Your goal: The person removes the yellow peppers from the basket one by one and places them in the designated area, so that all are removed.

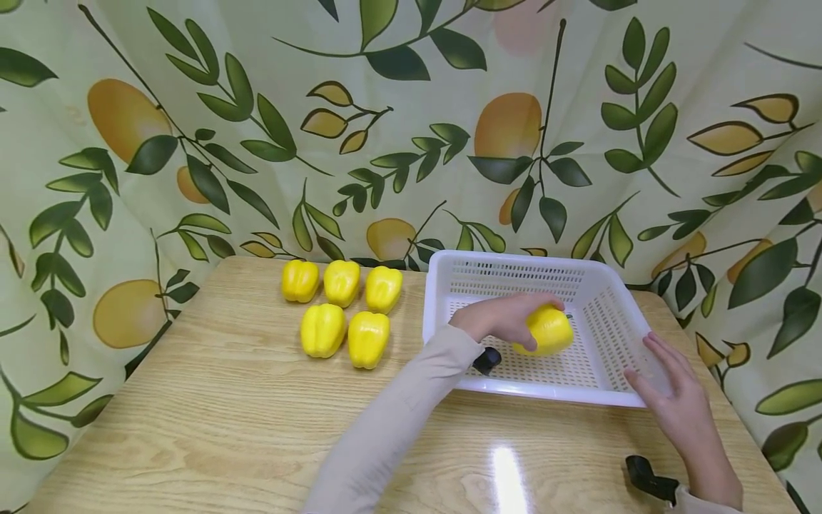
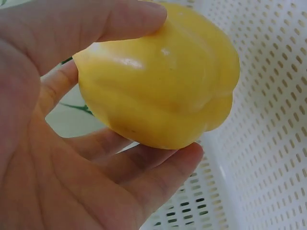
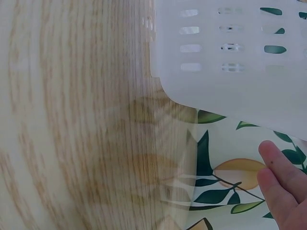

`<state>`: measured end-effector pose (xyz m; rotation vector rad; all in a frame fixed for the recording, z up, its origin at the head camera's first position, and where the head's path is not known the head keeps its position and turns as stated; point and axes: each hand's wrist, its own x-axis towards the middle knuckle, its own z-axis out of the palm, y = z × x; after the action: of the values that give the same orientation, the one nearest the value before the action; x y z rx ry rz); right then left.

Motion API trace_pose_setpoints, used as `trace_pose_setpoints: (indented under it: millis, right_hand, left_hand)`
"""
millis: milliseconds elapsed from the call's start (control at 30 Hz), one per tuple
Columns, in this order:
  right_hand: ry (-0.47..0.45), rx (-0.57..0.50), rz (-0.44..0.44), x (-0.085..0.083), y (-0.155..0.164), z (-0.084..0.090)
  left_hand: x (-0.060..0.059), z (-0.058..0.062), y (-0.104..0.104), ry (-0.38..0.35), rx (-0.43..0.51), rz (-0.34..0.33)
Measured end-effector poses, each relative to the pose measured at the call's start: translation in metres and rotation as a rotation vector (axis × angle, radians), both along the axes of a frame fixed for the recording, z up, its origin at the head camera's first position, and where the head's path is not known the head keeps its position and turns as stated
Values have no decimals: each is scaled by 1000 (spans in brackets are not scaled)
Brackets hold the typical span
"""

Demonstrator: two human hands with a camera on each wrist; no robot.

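Note:
My left hand (image 1: 501,318) holds a yellow bell pepper (image 1: 551,331) inside the white perforated basket (image 1: 546,390). In the left wrist view, the thumb lies along the top of the pepper (image 2: 158,81) and the fingers (image 2: 163,179) support it from below. My right hand (image 1: 682,400) is at the basket's front right corner, its thumb near the front rim and its fingers by the right rim. Two fairly straight fingers (image 3: 283,175) show beside the basket's outer wall (image 3: 230,81) in the right wrist view; the rest of that hand is out of that frame.
Several yellow bell peppers (image 1: 369,340) stand in two rows on the wooden table (image 1: 212,400), left of the basket. A leaf-and-fruit patterned curtain (image 1: 411,93) hangs behind the table and along its sides. Black wrist mounts (image 1: 648,480) show at both wrists.

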<state>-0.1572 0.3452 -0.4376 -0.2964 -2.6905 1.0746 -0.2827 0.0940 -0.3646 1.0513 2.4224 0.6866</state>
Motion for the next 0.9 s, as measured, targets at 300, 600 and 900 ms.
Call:
trace_pose_setpoints:
  millis: [300, 600, 900]
  right_hand:
    - [-25, 7, -15, -1, 0, 1]
    - [-14, 10, 10, -1, 2, 1]
    - [-12, -3, 5, -1, 2, 0]
  left_hand:
    - [3, 7, -16, -3, 94, -5]
    - [7, 7, -35, 11, 189, -19]
    - [8, 4, -52, 37, 235, 59]
